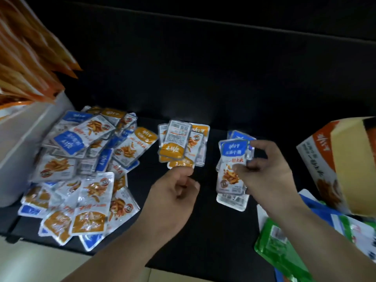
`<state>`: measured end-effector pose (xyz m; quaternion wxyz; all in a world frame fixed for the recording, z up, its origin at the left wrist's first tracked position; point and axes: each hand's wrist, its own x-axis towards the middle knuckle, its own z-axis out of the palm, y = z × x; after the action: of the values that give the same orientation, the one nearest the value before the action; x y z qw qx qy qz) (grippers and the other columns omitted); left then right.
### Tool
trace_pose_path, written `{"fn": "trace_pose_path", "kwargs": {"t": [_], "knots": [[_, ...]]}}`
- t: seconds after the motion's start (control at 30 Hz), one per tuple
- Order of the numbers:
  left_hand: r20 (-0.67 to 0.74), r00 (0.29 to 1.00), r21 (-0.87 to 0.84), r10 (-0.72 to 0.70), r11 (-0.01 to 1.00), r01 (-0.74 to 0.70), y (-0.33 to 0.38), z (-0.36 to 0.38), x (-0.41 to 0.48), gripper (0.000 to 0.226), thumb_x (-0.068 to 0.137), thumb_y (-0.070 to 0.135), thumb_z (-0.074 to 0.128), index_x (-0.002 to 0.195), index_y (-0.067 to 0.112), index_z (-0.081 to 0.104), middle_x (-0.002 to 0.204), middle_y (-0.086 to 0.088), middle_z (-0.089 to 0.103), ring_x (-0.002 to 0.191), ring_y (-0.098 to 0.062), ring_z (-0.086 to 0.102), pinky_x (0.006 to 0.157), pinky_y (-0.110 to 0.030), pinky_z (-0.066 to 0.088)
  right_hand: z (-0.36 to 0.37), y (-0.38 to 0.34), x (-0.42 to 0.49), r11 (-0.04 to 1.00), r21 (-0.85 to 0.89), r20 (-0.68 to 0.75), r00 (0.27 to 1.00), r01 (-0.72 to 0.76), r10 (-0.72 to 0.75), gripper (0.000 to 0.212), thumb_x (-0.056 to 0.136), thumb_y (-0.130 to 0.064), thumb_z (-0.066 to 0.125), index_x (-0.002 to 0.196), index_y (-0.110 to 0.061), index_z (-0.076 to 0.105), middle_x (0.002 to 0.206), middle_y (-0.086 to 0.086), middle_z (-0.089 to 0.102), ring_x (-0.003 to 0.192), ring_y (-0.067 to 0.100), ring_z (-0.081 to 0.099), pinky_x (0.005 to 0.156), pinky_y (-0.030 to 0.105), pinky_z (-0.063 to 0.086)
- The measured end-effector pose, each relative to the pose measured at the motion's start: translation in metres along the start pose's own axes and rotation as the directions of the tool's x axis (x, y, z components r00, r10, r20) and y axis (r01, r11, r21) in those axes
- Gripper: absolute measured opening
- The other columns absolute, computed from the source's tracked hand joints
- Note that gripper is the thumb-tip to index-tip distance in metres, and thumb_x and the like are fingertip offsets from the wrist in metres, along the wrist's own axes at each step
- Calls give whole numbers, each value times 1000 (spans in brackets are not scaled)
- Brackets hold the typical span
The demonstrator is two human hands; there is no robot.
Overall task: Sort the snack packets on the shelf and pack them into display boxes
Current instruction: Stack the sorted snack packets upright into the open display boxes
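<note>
A loose heap of small silver snack packets (81, 165), some with blue tops and some with orange, lies on the dark shelf (203, 94) at the left. In the middle sits a small stack of orange-topped packets (183, 143). My left hand (173, 196) pinches the near edge of that stack's lowest packet. Right of it lies a stack of blue-topped packets (232, 192). My right hand (266, 169) grips the top blue-topped packet (234, 151) by its right edge, over that stack.
An open orange and yellow display box (341, 165) lies tilted at the right. Below it are green and blue bags (284, 247). A white box (22, 143) with orange packets standing in it is at the far left. The shelf's front edge runs along the bottom.
</note>
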<state>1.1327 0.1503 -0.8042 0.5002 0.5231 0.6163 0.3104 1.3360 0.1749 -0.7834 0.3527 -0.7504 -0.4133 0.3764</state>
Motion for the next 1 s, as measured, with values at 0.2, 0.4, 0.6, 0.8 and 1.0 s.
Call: {"fn": "trace_pose_path", "kwargs": {"t": [0.2,0.4,0.6,0.8,1.0], "knots": [[7,995,195,104,975,-103,-28,2,-17,21,94,18,73,107,34,73,94,21,70,89,-2,68,75,-17,54,-18,37,-14,899,-427,89,994,98,-66,69,88,-22,72,143,-37,32,74,-13,69,70,3,66,61,33,57],[11,906,608,424,716,-343,-56,-20,-31,19,89,22,74,107,22,76,116,13,63,99,-10,62,85,-31,55,-9,30,-19,610,-769,81,975,192,-206,88,86,-44,73,156,-28,21,127,-2,42,111,21,52,74,37,49],[-121,959,886,255,463,-12,-88,-76,-51,72,82,61,55,145,26,53,165,-13,33,153,-42,26,121,-63,19,50,26,-45,671,-508,242,837,540,-490,42,83,-34,76,123,-22,66,111,-1,61,103,25,66,80,40,58],[-107,966,852,236,522,-33,-102,-109,-54,72,91,55,64,152,21,47,157,-10,48,147,-38,41,115,-61,39,105,18,-63,704,-308,467,746,640,-474,41,89,-34,73,130,-31,65,133,-15,59,123,9,57,94,25,50],[-23,929,782,368,585,-213,-102,-117,-47,62,78,34,85,134,14,65,144,-7,60,129,-28,60,98,-39,55,124,9,-57,604,-425,502,731,674,-462,48,85,-40,70,129,-21,69,119,-3,74,114,22,69,89,38,60]]}}
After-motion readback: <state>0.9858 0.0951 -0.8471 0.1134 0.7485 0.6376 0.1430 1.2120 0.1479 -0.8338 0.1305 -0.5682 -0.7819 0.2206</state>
